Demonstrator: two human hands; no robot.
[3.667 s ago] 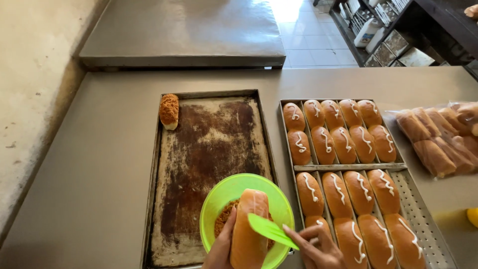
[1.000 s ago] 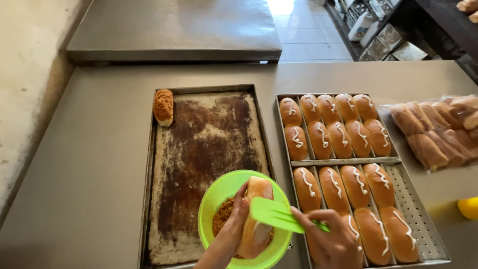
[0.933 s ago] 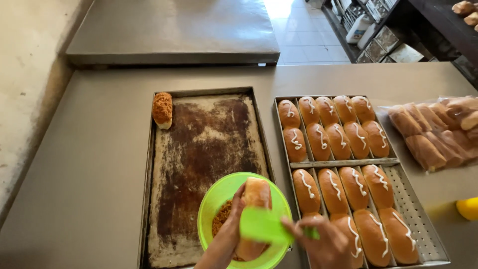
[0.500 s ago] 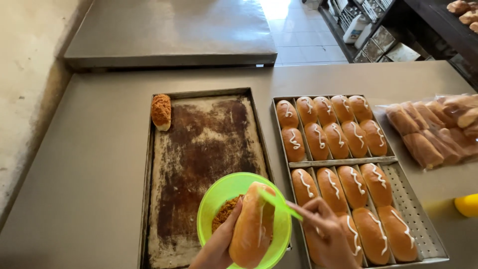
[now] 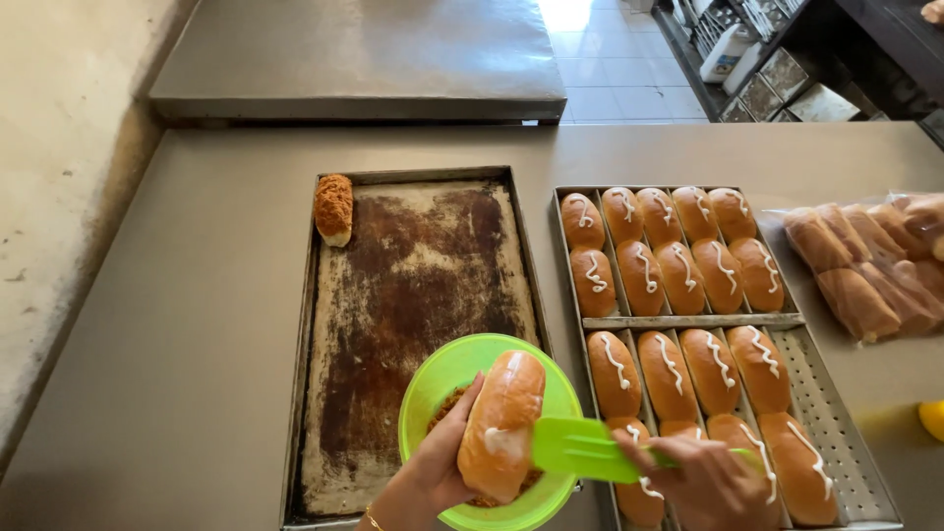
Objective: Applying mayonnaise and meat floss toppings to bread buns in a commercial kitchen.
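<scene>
My left hand (image 5: 433, 472) holds a long golden bun (image 5: 501, 425) over a bright green bowl (image 5: 447, 372) with brown crumbs in it. White cream is smeared on the bun's near end. My right hand (image 5: 703, 484) grips a green spatula (image 5: 575, 448), its flat blade touching the bun's side. The bowl rests on the near end of a dark, worn baking tray (image 5: 413, 285). One crumb-coated bun (image 5: 333, 208) lies in that tray's far left corner.
Right of the dark tray, two perforated trays (image 5: 846, 447) hold rows of buns with white cream stripes (image 5: 669, 258). A clear bag of plain buns (image 5: 865, 265) lies at the far right. A yellow object (image 5: 932, 419) shows at the right edge. A second steel table (image 5: 354, 59) stands beyond.
The spatula has swung from across the top of the bun down to its side. The left hand has tilted the bun more upright over the bowl.
</scene>
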